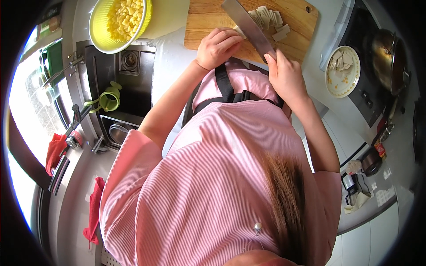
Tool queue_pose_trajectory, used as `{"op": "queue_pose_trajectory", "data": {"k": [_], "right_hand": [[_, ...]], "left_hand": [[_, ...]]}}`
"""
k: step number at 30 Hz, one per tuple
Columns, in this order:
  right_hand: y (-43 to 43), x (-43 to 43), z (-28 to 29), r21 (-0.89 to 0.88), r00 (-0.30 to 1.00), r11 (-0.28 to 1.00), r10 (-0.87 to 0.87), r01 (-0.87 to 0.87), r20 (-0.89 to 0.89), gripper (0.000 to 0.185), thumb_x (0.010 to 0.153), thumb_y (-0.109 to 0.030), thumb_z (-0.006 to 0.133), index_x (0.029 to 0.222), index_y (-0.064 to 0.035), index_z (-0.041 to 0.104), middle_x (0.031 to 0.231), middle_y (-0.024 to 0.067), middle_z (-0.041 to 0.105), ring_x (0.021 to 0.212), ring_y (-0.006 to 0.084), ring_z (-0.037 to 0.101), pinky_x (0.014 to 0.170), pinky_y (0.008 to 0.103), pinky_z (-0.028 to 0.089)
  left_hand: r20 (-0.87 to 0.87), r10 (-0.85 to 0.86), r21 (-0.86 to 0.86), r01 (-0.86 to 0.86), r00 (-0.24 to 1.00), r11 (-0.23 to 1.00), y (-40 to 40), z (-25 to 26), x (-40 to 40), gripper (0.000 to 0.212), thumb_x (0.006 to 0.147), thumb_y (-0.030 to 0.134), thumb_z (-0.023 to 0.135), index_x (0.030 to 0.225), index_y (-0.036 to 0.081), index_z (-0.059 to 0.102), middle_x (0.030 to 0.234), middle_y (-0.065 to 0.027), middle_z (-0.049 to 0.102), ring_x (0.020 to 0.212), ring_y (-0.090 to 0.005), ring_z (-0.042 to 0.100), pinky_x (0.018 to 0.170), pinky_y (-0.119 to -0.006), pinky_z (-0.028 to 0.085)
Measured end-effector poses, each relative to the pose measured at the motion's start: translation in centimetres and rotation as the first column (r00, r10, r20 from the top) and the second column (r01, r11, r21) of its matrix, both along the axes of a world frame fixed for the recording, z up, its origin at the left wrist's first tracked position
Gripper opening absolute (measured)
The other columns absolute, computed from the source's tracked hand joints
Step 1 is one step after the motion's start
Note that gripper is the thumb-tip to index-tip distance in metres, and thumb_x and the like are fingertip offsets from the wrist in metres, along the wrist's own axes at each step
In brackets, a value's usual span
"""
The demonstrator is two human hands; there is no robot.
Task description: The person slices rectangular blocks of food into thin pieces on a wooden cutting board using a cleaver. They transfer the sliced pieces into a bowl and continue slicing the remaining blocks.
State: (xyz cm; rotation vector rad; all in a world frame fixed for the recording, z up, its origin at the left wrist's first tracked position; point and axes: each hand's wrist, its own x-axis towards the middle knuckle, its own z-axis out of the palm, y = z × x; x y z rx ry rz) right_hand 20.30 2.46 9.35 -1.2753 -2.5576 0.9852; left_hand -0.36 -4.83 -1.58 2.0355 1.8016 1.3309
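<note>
My right hand [288,74] grips the handle end of a broad cleaver [248,25], whose blade lies slanted over the wooden cutting board [213,20]. Just left of the blade, my left hand [219,46] rests at the board's near edge, its bent fingertips on a pale piece of food [240,32], mostly hidden by the fingers and blade. Thin, pale rectangular slices [265,18] lie overlapped on the board beyond the cleaver, with a few loose ones [281,32] to their right.
A yellow colander [96,30] of diced yellow food stands beside the sink [139,86], where a green strainer cup [109,99] hangs. To the right, a patterned plate [342,88] with pale pieces sits at the dark cooktop [362,99], near a lidded pan [387,63]. Red cloths [95,212] lie left.
</note>
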Motion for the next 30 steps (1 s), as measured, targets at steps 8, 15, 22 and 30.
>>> {"op": "queue_pose_trajectory", "data": {"k": [8, 15, 22, 30], "right_hand": [[-0.3, 0.4, 0.5, -0.092, 0.998, 0.996, -0.002, 0.007, 0.063, 0.023, 0.099, -0.018, 0.059, 0.089, 0.002, 0.057, 0.062, 0.0258, 0.061, 0.06, 0.046, 0.063, 0.052, 0.0532, 0.048], [-1.2, 2.2, 2.7, -0.137, 0.982, 0.991, 0.031, -0.005, 0.188, 0.022, 0.1, -0.018, 0.058, 0.094, 0.0034, 0.056, 0.062, 0.0282, 0.061, 0.062, 0.0479, 0.065, 0.055, 0.0539, 0.051], [-0.4, -0.1, 2.4, -0.188, 0.965, 0.982, 0.048, 0.002, 0.26, 0.022, 0.101, -0.018, 0.056, 0.094, 0.0038, 0.054, 0.065, 0.0292, 0.063, 0.064, 0.0492, 0.066, 0.055, 0.0548, 0.052], [1.5, -3.9, -2.3, -0.104, 0.995, 0.994, 0.02, -0.009, 0.098, 0.025, 0.101, -0.021, 0.056, 0.091, 0.0013, 0.055, 0.066, 0.0289, 0.063, 0.066, 0.0493, 0.066, 0.055, 0.0541, 0.052]], "left_hand": [[-0.012, -0.01, 0.01, 0.01, 1.0, 1.0, 0.2, -0.2, -0.2, 0.02, 0.075, 0.007, 0.078, 0.095, 0.011, 0.074, 0.099, 0.001, 0.07, 0.091, -0.0177, 0.067, 0.076, -0.031, 0.057], [-0.007, -0.016, -0.01, 0.016, 1.0, 1.0, 0.2, -0.2, -0.2, 0.019, 0.075, 0.007, 0.078, 0.093, 0.012, 0.073, 0.098, 0.0008, 0.069, 0.09, -0.0183, 0.066, 0.075, -0.03, 0.057], [-0.011, -0.027, -0.027, 0.027, 1.0, 0.999, 0.1, 0.0, -0.2, 0.021, 0.075, 0.009, 0.077, 0.095, 0.012, 0.072, 0.1, 0.0011, 0.069, 0.092, -0.0188, 0.065, 0.078, -0.03, 0.056], [-0.029, -0.042, 0.002, 0.042, 0.999, 0.999, 0.1, 0.0, -0.2, 0.027, 0.074, 0.008, 0.077, 0.1, 0.012, 0.072, 0.103, -0.0012, 0.069, 0.095, -0.0206, 0.065, 0.08, -0.031, 0.056]]}}
